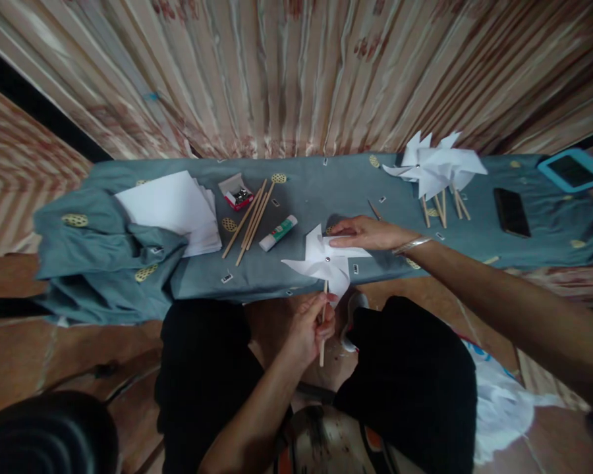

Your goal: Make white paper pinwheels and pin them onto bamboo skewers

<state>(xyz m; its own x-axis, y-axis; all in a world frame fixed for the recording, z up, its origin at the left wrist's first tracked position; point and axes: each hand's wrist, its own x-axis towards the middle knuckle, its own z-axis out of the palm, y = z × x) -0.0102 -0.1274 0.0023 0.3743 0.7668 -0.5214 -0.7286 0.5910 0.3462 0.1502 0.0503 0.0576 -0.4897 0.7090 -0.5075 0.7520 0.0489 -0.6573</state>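
A white paper pinwheel [321, 253] with a metal pin at its centre is mounted on a thin wooden stick. My left hand [312, 326] is closed round that stick below the blades, over the table's front edge. The stick's lower end sticks out under the fist. From the right, my right hand [363, 234] reaches across with its fingers stretched out, touching the pinwheel's upper blades. A bracelet sits on the right wrist. Just left of the pinwheel lies a glue stick [278, 233].
On the grey-green cloth [321, 191] lie a stack of white paper [163, 204], a small box of pins [236, 192] and several wooden sticks [252, 220]. Several pinwheels [437, 168], a black phone [512, 212] and a blue-framed device [573, 169] are at the right.
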